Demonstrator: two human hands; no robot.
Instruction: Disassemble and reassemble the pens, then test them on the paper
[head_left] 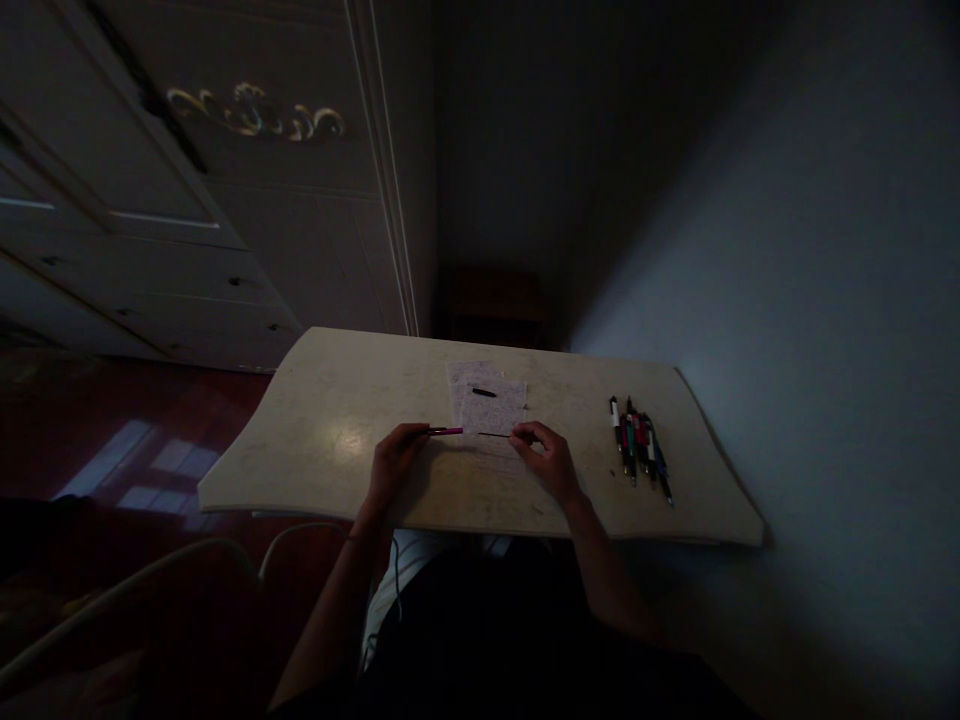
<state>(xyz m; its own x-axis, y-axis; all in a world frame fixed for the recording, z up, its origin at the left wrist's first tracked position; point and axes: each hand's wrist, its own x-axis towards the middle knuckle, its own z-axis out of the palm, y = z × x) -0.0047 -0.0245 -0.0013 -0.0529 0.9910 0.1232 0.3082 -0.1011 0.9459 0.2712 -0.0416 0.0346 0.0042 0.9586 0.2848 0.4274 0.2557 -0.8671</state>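
Observation:
Over the front part of the table, my left hand [396, 452] is closed on a pink pen barrel [448, 431] that points to the right. Facing it, my right hand [541, 452] pinches a thin dark pen refill [493, 435], whose tip points left toward the barrel. A small gap shows between the two. Just beyond them lie sheets of paper [499, 402] covered in fine marks. On the paper rests a short black pen part [484, 392], perhaps a cap or grip.
Several pens [637, 440] lie in a bunch on the right of the pale table [337, 385]. A wall [825, 300] rises along the right side. A white cabinet [300, 220] stands behind to the left. A curved pale rail [172, 560] is at lower left.

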